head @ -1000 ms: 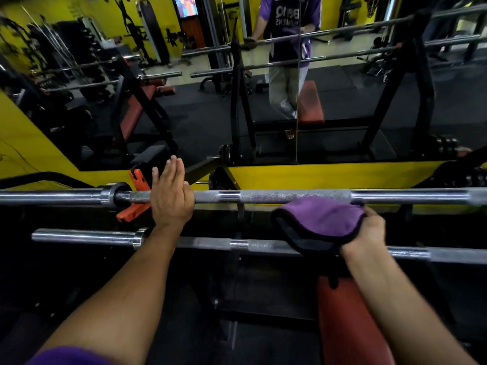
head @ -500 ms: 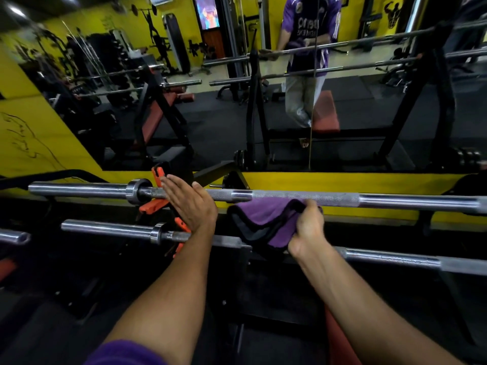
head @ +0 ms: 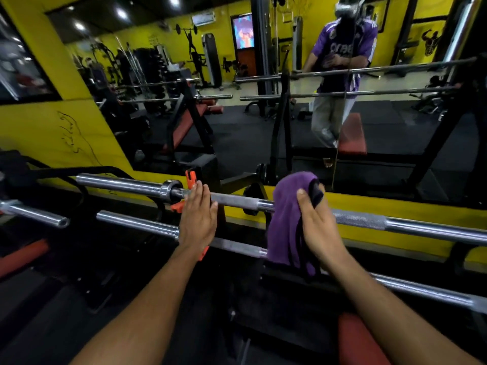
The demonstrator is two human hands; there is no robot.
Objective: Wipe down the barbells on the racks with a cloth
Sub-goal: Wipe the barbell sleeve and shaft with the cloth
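Observation:
Two steel barbells lie across a rack in front of me. The upper barbell (head: 237, 201) runs from the left collar down to the right. The lower barbell (head: 137, 223) sits closer to me. My left hand (head: 197, 219) rests flat with straight fingers on the upper bar beside its collar. My right hand (head: 317, 227) grips a purple cloth (head: 286, 219) with a black edge, draped over the upper bar and hanging down past the lower one. The cloth hides the bar beneath it.
An orange clamp (head: 190, 177) sits on the rack by the collar. A third bar end (head: 34, 214) pokes in at left. A red bench pad (head: 358, 341) lies below right. A wall mirror (head: 237, 122) ahead reflects the gym and a person in a purple shirt.
My right hand turned and lifted the cloth so it now drapes over the upper bar, farther right of my left hand. My left hand stayed by the collar. The view tilted up.

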